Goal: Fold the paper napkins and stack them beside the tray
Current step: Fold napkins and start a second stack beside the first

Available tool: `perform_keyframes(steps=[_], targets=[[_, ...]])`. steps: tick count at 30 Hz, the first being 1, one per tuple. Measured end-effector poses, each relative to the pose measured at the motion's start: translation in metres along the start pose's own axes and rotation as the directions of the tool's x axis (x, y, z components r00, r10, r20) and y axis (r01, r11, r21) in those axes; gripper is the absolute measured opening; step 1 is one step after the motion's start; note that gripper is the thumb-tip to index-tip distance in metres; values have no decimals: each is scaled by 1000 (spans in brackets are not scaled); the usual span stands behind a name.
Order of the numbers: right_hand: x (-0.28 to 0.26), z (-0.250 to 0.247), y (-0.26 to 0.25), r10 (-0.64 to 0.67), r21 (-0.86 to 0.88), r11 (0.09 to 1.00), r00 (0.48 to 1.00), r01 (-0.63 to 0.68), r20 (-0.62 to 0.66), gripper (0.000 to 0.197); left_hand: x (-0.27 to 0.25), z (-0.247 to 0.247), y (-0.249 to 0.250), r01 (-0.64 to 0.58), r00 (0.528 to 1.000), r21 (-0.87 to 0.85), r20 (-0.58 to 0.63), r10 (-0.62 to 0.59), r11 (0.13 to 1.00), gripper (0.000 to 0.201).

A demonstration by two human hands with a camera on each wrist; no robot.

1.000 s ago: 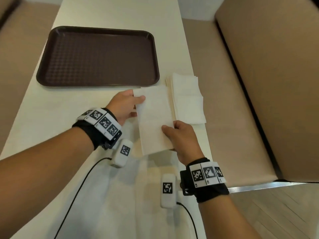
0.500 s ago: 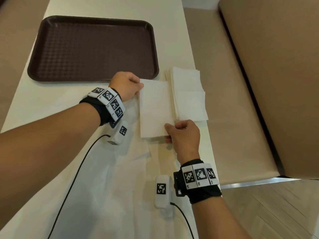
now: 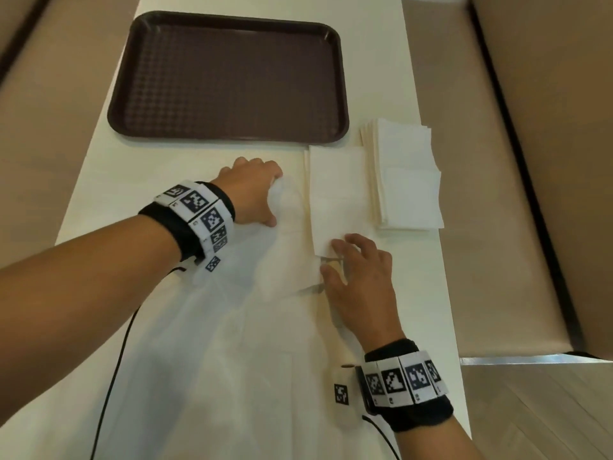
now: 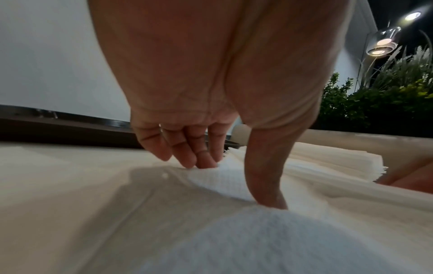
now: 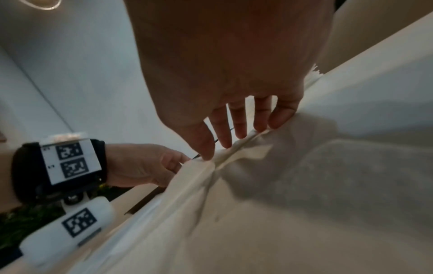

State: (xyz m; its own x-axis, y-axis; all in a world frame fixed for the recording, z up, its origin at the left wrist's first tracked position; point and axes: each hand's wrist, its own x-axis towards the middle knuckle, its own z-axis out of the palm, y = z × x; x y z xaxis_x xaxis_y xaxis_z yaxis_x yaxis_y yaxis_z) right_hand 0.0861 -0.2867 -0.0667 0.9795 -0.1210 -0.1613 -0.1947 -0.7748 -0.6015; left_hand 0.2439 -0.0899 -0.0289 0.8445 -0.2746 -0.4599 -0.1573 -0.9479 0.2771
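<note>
A dark brown tray (image 3: 343,94) lies at the far middle of the pale table (image 3: 166,167). Right of its near corner sits a stack of folded white napkins (image 3: 408,180). One folded napkin (image 3: 338,194) lies flat against the stack's left side. My right hand (image 3: 331,257) has spread, fairly straight fingers (image 5: 239,129) touching that napkin's near corner. My left hand (image 3: 265,197) rests to the napkin's left, with thumb and fingertips (image 4: 201,163) pressing a rumpled unfolded napkin (image 3: 288,207) onto the table. Neither hand grips anything.
More unfolded napkin sheets (image 3: 232,360) cover the near part of the table under my forearms. A black cable (image 3: 112,376) runs along my left arm. A beige bench seat (image 3: 497,227) runs along the table's right edge. Plants (image 4: 386,92) stand beyond it.
Both hands carried the folded napkin forward and laid it beside the stack. My left hand let go and moved left onto the unfolded napkin. My right hand's grip relaxed to a touch.
</note>
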Motion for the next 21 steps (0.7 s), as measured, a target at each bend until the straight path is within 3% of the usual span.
perform_keyframes(steps=[5, 7, 12, 15, 19, 21], targets=[[2, -5, -2, 14, 15, 1000, 999, -15, 33, 41, 3, -8, -7, -83, 996, -44, 20, 84, 996, 27], [2, -9, -3, 21, 34, 999, 998, -23, 53, 41, -1, -13, -13, -136, 991, -80, -13, 136, 987, 16], [3, -13, -1, 14, 55, 998, 997, -18, 73, 40, -10, -25, -28, -196, 981, -174, -40, 192, 965, 14], [3, -13, -1, 15, 55, 998, 997, -19, 75, 39, -4, -18, -32, -136, 989, -201, -82, 122, 970, 17], [6, -11, 0, -8, 16, 1000, 998, 7, 66, 39, 7, -9, -25, -110, 993, -74, 28, 113, 991, 52], [8, -12, 1, -3, 14, 1000, 998, 2, 69, 38, 12, -8, -19, -116, 993, -39, 23, 117, 992, 46]])
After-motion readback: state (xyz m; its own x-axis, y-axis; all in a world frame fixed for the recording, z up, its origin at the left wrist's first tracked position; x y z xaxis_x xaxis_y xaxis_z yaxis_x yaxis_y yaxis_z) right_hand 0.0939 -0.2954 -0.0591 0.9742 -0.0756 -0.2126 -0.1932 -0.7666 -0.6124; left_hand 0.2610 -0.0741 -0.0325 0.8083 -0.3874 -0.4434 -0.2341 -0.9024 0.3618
